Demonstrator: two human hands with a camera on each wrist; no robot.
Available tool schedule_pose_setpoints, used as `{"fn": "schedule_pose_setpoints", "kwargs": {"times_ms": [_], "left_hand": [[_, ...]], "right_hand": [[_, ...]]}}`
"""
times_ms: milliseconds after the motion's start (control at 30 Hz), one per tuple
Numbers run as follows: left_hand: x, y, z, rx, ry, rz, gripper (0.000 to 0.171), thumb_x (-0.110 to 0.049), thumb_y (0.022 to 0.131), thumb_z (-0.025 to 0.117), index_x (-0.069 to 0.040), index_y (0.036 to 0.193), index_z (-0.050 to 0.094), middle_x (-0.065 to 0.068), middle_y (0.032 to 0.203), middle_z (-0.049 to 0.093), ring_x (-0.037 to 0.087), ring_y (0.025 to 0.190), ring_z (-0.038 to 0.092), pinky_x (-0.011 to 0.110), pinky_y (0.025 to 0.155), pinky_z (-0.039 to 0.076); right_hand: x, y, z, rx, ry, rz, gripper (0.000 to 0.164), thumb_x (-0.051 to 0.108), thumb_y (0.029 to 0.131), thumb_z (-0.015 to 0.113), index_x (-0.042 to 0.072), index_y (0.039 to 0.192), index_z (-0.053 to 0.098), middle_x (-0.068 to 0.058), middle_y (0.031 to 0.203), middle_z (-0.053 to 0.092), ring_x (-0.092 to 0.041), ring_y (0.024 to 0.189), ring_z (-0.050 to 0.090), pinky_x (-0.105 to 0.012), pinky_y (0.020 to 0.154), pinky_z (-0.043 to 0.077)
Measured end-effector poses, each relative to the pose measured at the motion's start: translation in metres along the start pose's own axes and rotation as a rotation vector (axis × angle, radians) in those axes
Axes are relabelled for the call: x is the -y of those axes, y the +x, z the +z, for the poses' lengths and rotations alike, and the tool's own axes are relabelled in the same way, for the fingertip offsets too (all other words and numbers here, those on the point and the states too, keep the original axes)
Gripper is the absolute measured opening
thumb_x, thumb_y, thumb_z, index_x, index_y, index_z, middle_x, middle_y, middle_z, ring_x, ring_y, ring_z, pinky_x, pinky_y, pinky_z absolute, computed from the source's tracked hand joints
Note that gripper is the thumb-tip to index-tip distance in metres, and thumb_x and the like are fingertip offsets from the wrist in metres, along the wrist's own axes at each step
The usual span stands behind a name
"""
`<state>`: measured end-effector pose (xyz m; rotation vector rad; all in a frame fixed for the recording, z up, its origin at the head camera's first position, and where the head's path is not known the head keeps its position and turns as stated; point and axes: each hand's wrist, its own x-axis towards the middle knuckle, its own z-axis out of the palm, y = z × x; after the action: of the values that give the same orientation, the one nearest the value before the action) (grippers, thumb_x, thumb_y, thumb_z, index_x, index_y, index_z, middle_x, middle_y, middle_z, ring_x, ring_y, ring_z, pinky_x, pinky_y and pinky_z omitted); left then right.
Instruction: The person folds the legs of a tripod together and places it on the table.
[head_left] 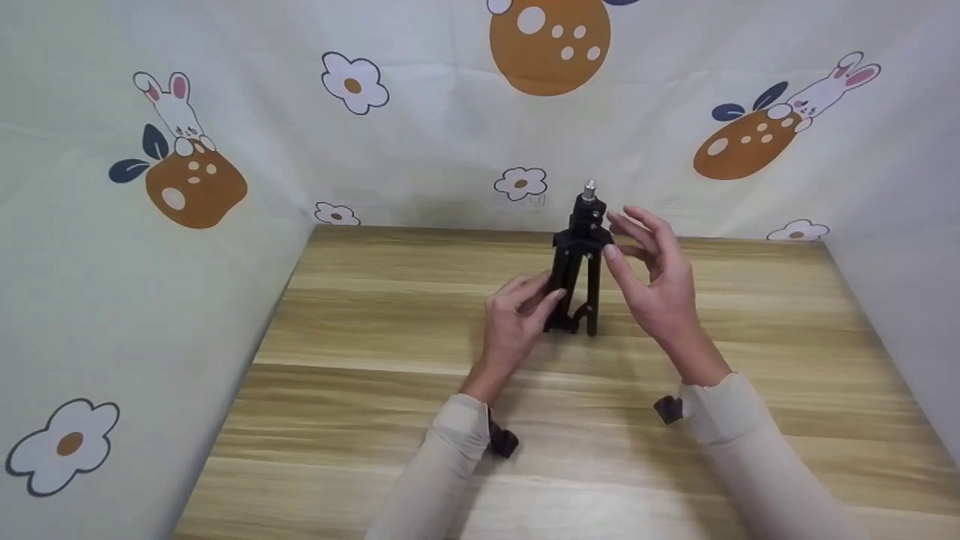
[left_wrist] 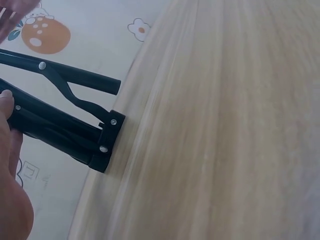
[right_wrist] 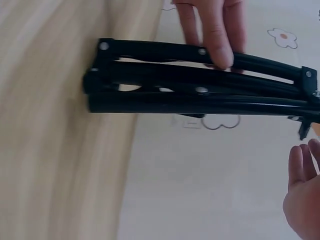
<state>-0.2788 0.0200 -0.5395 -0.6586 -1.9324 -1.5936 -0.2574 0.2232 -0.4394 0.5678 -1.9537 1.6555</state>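
Tripod (head_left: 581, 244) gathered and in grasp, work around its collar seemingly unfinished

With the tripod as the centre of a clock in the head view, the pale sleeves lie nearest, the left (head_left: 435, 465) toward seven o'clock and the right (head_left: 757, 442) toward five, each with a small black device at its cuff. Farther in, the left hand (head_left: 514, 315) grips a leg from eight o'clock, thumb and fingers around it. The right hand (head_left: 664, 281) is at three o'clock with loosely bent fingers and grasps nothing; whether its thumb touches the collar I cannot tell. The right wrist view shows its fingers just apart from a small lever (right_wrist: 304, 131).

The tripod is upright over the far half of the wooden table (head_left: 360, 420), its bare metal stud (head_left: 589, 192) at twelve. As I judge it, the gathering of the legs (right_wrist: 160, 102) is largely done. One leg stands slightly apart on a bent brace (left_wrist: 75, 100), so full closing or spreading remains undone. Beyond hangs the printed cloth (head_left: 435, 135).
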Motion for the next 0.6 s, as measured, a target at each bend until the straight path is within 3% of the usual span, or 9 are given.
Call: {"fn": "schedule_pose_setpoints", "kwargs": {"times_ms": [267, 433, 600], "left_hand": [[-0.001, 0.000, -0.001, 0.014, -0.015, -0.017, 0.033, -0.020, 0.097, 0.083, -0.006, 0.127, 0.079, 0.012, 0.106, 0.081, 0.019, 0.095, 0.080, 0.023, 0.087, 0.069], [-0.001, 0.000, -0.001, 0.010, -0.022, -0.029, 0.033, -0.020, 0.097, 0.084, -0.006, 0.127, 0.079, 0.012, 0.107, 0.081, 0.020, 0.097, 0.080, 0.023, 0.088, 0.069], [-0.001, 0.000, -0.001, 0.018, -0.036, -0.035, 0.032, -0.020, 0.098, 0.083, -0.007, 0.127, 0.079, 0.011, 0.108, 0.081, 0.020, 0.100, 0.080, 0.023, 0.090, 0.068]], "right_hand": [[-0.019, -0.021, -0.004, 0.032, 0.021, 0.135, 0.040, -0.002, 0.100, 0.072, -0.003, 0.139, 0.061, -0.025, 0.128, 0.068, -0.027, 0.118, 0.071, -0.026, 0.096, 0.066], [-0.027, -0.032, -0.002, 0.050, -0.012, 0.174, 0.040, -0.007, 0.095, 0.077, -0.009, 0.133, 0.063, -0.022, 0.121, 0.071, -0.018, 0.109, 0.074, -0.025, 0.094, 0.067], [-0.035, -0.041, -0.002, 0.077, -0.026, 0.214, 0.035, -0.009, 0.093, 0.079, -0.008, 0.126, 0.068, -0.020, 0.119, 0.075, -0.014, 0.102, 0.077, -0.025, 0.091, 0.068]]}}
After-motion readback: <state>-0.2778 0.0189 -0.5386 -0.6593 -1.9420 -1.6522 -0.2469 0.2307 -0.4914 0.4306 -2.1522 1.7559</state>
